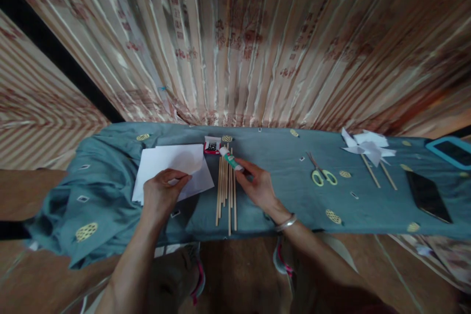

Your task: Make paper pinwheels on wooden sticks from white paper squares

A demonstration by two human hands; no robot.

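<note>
My right hand [256,182] grips a white and green glue stick [230,158], tilted over a row of thin wooden sticks [225,196]. My left hand [164,187] is closed in a pinch above the near right part of a stack of white paper sheets [169,159]. Whatever its fingertips hold, if anything, is too small to make out. Just beyond the sticks, beside the paper, a small red and white box [212,145] stands open with small dark items inside.
Right of my hands lie scissors [321,171] with yellow-green handles, white paper pinwheels [370,146] on wooden sticks, a dark phone [429,196] and a blue-framed device [449,151]. A green cloth [279,206] covers the narrow table. A patterned curtain [243,59] hangs behind it.
</note>
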